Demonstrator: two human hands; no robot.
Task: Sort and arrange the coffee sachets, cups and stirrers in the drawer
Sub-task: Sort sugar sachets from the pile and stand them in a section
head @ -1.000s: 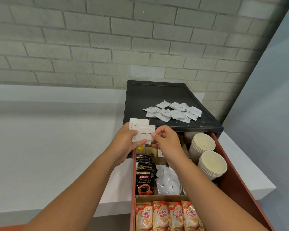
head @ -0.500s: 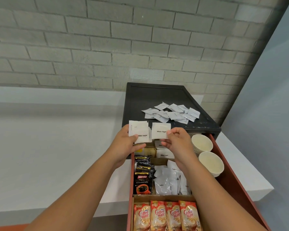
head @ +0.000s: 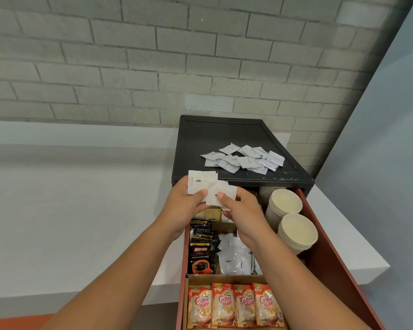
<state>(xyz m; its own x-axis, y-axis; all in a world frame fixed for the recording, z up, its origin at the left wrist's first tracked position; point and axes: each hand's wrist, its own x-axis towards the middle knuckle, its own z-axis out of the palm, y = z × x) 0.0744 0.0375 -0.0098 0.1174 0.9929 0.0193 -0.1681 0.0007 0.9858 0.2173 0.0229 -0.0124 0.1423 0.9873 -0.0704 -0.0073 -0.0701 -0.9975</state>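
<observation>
A white counter (head: 57,210) fills the left of the frame under a grey brick wall (head: 153,55). At centre, the left hand (head: 187,206) holds a small stack of white sugar sachets (head: 200,182), thumb across the front and fingers behind. The print on the top one runs sideways and only partly reads, ending in "gar".

Below it lies the open drawer (head: 332,258), red-brown, split by cardboard dividers. In its left middle compartment stand black sachets (head: 200,256) marked "KOPIKO SUPREMO" with a picture of a coffee cup. At the bottom of the frame, the front compartment holds a row of four orange-and-cream sachets (head: 234,303), each reading "Coffee mate". Behind the black ones, under the hands, sits a tan packet (head: 212,214) whose label begins "Brown".

The right hand (head: 244,210) pinches a single white sachet (head: 221,194) by its lower edge, thumb on top. This sachet overlaps the stack in the left hand, and its print is mostly covered.

Right of the Kopiko, loose white packets (head: 234,256) lie heaped in the middle compartment, their print too small to read. Above, in the upper centre, the black cabinet top (head: 224,136) carries a scattered pile of white sachets (head: 243,158). At the right of the drawer, two stacks of paper cups (head: 291,220) lie tilted, mouths facing up.
</observation>
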